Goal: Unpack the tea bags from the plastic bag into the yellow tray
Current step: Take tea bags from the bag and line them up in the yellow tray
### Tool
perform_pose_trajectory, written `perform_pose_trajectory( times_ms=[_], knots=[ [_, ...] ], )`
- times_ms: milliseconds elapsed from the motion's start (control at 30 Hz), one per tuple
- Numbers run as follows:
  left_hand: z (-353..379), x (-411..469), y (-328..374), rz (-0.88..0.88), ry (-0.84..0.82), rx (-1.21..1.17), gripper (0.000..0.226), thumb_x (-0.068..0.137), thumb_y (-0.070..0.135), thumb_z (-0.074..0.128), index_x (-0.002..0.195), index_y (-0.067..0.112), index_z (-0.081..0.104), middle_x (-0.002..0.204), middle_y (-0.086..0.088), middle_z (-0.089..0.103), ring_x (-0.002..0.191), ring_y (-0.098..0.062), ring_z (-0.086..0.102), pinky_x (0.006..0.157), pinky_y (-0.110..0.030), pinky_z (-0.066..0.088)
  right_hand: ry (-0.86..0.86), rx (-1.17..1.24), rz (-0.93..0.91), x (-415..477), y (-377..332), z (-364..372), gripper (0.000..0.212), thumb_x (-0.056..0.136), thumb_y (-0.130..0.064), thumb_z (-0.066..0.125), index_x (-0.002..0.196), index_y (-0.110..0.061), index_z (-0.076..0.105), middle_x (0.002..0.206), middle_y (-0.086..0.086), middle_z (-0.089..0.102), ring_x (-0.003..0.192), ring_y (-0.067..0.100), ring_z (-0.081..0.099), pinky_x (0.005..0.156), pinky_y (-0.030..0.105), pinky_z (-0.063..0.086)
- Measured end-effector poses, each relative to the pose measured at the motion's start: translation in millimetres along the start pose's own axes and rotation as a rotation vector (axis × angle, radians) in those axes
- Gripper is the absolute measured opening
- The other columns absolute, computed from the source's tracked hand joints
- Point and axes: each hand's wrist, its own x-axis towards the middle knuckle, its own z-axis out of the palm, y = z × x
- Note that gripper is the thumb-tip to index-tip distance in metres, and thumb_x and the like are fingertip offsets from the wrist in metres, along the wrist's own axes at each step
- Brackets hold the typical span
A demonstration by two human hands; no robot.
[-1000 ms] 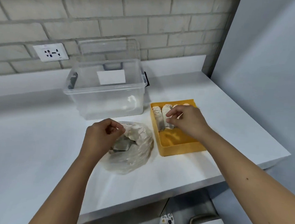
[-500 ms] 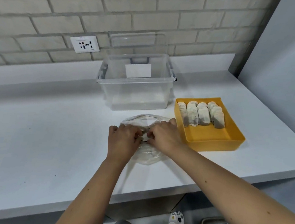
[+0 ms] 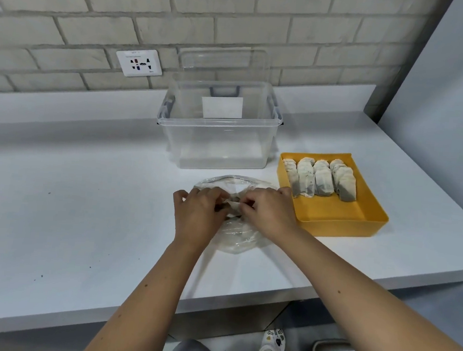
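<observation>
Left hand (image 3: 198, 214) and right hand (image 3: 267, 214), fingers curled, are pinching the plastic bag (image 3: 237, 242) lying on the counter (image 3: 84, 205) just beside the yellow tray (image 3: 332, 219). Tea bags (image 3: 321, 179) are sitting in rows at the tray's far end. Clear box (image 3: 219, 141) is standing right behind the bag.

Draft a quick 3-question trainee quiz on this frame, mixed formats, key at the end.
1. True or false: tea bags already sit in the yellow tray.
2. What stands on the counter just behind the plastic bag?
3. Where are the left hand and right hand? A) on the tray's rim B) together at the plastic bag C) on the tea bags in the tray

Key: 1 true; 2 the clear bin; 3 B.
</observation>
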Motion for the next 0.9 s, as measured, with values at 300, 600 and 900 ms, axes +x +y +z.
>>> perform_pose_trajectory(
  times_ms=[300, 600, 900],
  knots=[
    [2, 7, 4, 0.066, -0.025, 0.071, 0.027, 0.089, 0.037, 0.048, 0.076, 0.026, 0.069, 0.078, 0.007, 0.070, 0.083, -0.017, 0.062, 0.083, -0.035, 0.017, 0.035, -0.002, -0.055, -10, -3, -7, 0.014, 0.089, -0.042, 0.060, 0.096, -0.032, 0.068, 0.095, -0.011, 0.071, 0.094, 0.010, 0.062, 0.089, 0.036, 0.026],
    [12, 29, 4, 0.148, 0.011, 0.375, 0.007, 0.066, 0.023, 0.080, 0.070, 0.028, 0.076, 0.073, 0.003, 0.063, 0.074, -0.023, 0.061, 0.079, -0.038, 0.024, 0.030, -0.112, 0.020, -19, -3, -15, 0.018, 0.093, -0.038, 0.053, 0.100, -0.030, 0.068, 0.101, -0.006, 0.070, 0.101, 0.016, 0.058, 0.091, 0.038, 0.024],
    [-5, 15, 5, -0.150, 0.061, -0.156, 0.016, 0.094, 0.037, 0.062, 0.095, 0.025, 0.073, 0.100, 0.008, 0.072, 0.100, -0.019, 0.061, 0.087, -0.034, 0.022, 0.152, 0.453, 0.227, -19, 9, -24, 0.018, 0.088, -0.032, 0.066, 0.076, -0.028, 0.053, 0.067, -0.011, 0.058, 0.070, 0.016, 0.059, 0.081, 0.041, 0.047]
  ],
)
